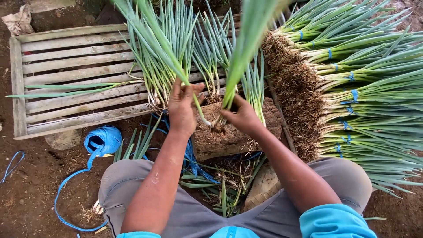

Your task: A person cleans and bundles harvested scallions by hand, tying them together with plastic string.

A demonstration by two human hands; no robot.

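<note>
While the left hand (181, 108) pinches one green onion stalk (194, 99), the right hand (242, 117) grips a bunch (235, 70). Tied bundles (352, 92) lie right.

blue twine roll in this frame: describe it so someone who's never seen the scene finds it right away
Start at the slatted wooden pallet lying on the dirt at upper left. Just below its near edge, beside the person's grey-trousered knee, sits the blue twine roll. It is the only rounded, bunched blue lump; the other blue bits are thin loose strands or small ties on the stacked green onion bundles.
</note>
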